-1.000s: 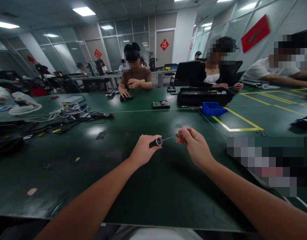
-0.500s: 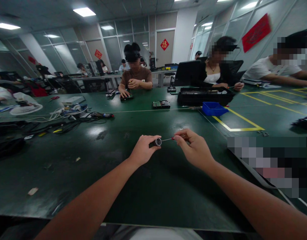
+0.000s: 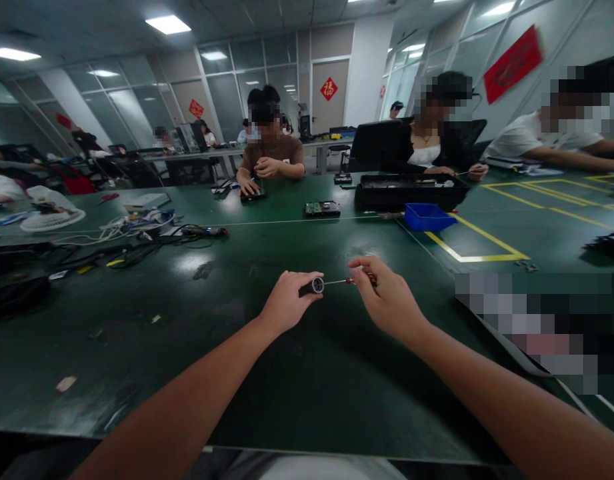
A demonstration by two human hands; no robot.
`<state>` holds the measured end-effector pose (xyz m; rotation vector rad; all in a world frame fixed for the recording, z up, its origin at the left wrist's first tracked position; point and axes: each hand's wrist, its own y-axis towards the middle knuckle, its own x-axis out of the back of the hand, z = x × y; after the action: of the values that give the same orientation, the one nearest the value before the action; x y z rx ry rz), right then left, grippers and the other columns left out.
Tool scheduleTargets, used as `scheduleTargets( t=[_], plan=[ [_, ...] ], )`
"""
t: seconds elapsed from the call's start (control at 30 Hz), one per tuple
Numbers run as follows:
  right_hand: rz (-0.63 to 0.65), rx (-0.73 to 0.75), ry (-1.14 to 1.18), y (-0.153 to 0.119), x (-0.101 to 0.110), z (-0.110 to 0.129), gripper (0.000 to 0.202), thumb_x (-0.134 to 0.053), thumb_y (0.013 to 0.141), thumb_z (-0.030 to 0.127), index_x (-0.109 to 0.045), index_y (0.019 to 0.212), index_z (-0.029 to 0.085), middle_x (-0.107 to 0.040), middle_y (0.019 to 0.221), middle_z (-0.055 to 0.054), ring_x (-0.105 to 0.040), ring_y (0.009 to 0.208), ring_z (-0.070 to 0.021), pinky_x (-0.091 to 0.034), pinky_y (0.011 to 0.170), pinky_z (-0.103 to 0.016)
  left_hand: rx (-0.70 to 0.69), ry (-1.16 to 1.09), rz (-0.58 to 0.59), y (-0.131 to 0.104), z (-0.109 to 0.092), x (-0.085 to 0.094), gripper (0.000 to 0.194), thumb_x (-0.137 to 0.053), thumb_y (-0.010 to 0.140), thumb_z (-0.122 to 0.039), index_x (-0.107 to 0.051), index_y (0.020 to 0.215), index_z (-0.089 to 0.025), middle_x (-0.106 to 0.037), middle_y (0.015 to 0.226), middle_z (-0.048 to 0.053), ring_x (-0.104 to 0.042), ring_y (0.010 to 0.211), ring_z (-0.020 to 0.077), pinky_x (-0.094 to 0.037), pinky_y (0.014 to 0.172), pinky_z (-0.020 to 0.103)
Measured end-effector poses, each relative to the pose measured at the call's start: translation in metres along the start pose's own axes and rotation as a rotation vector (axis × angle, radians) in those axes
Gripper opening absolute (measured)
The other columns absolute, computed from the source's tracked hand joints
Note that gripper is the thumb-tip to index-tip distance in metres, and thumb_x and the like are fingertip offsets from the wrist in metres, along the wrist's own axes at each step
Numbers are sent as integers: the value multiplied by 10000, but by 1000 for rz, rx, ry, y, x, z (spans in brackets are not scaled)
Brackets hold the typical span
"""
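In the head view, my left hand (image 3: 289, 300) is closed around a short black cylinder (image 3: 317, 285). The cylinder's pale-rimmed round end faces me, and its dark inside is too small to make out. My right hand (image 3: 387, 290) holds a screwdriver (image 3: 351, 281) by its reddish handle, between thumb and fingers. The thin metal shaft points left and reaches the cylinder's right side; whether the tip touches a screw cannot be seen. Both hands are above the green table (image 3: 267, 400).
Ahead lie a circuit-board device (image 3: 322, 209), a blue bin (image 3: 429, 217) and a long black case (image 3: 411, 192). Cables (image 3: 121, 247) spread along the left. A co-worker's hands (image 3: 261, 179) work across the table; more people sit at the right.
My right fingers have loosened and shifted along the screwdriver handle, so more of its red part shows. My left hand and the cylinder have barely moved.
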<state>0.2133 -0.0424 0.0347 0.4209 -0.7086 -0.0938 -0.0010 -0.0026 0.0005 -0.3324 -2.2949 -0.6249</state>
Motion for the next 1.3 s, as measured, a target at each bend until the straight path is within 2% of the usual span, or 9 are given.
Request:
scheduleTargets(
  t=[0.17, 0.3, 0.5, 0.6, 0.67, 0.73, 0.87, 1.17, 1.3],
  plan=[
    [47, 14, 3, -1, 1, -1, 282, -401, 997, 398, -632, 982, 237, -655, 745, -24, -608, 654, -202, -425, 596, -329, 7, 10, -5, 1, 1, 1, 380, -713, 853, -239, -663, 1224, -301, -697, 1180, 33, -605, 1090, 257, -412, 1032, 467],
    [-17, -40, 93, -1, -2, -4, 239, -444, 983, 377, -610, 1070, 229, -672, 806, -34, -635, 723, -210, -451, 630, -336, 8, 20, -6, 1, -1, 1, 390, -717, 854, -258, -658, 1236, -307, -702, 1158, 28, -605, 1075, 259, -391, 1057, 488],
    [-95, -186, 485, 5, -9, -11, 260, -612, 901, 446, -659, 963, 198, -689, 849, -47, -647, 785, -199, -517, 748, -359, 2, 34, -2, 2, -2, 4, 399, -714, 861, -255, -644, 1252, -289, -694, 1195, 36, -599, 1110, 250, -401, 1056, 486],
    [-76, -356, 839, 10, -11, -20, 267, -628, 885, 466, -649, 858, 201, -647, 767, -21, -621, 688, -170, -539, 716, -354, -77, 15, 43, 2, -1, 6, 392, -707, 871, -241, -635, 1251, -304, -678, 1247, 8, -581, 1170, 229, -310, 1135, 527],
    [-56, -414, 949, 12, -11, -24, 261, -643, 877, 457, -636, 815, 203, -614, 716, -4, -593, 635, -152, -544, 703, -347, -73, 23, 52, 3, -2, 8, 388, -710, 870, -228, -637, 1242, -310, -676, 1253, -2, -576, 1188, 224, -250, 1164, 561],
    [-81, -394, 921, 11, -11, -26, 254, -643, 884, 457, -639, 836, 207, -626, 740, -7, -604, 659, -156, -539, 697, -335, -38, 29, 41, 3, -3, 9, 391, -717, 863, -220, -640, 1236, -307, -679, 1250, 3, -576, 1189, 227, -238, 1167, 575],
    [-135, -268, 682, 8, -11, -23, 271, -585, 929, 473, -642, 913, 209, -662, 827, -25, -629, 735, -173, -524, 719, -342, -30, 29, 22, 3, -3, 8, 394, -726, 858, -239, -641, 1237, -305, -677, 1252, 14, -575, 1189, 236, -219, 1174, 587],
    [-114, -100, 331, 3, -5, -7, 272, -517, 971, 423, -648, 964, 185, -701, 810, -45, -661, 753, -183, -515, 720, -336, -34, 37, 35, 1, -2, 5, 423, -725, 860, -269, -620, 1267, -310, -682, 1229, 15, -577, 1164, 237, -217, 1174, 588],
    [-94, -113, 196, 2, -1, -3, 310, -580, 922, 487, -674, 874, 195, -683, 670, -14, -632, 598, -168, -469, 585, -304, -15, 48, 36, 1, -3, 5, 412, -735, 849, -270, -633, 1247, -303, -691, 1207, 18, -586, 1149, 242, -237, 1166, 579]
  ],
)
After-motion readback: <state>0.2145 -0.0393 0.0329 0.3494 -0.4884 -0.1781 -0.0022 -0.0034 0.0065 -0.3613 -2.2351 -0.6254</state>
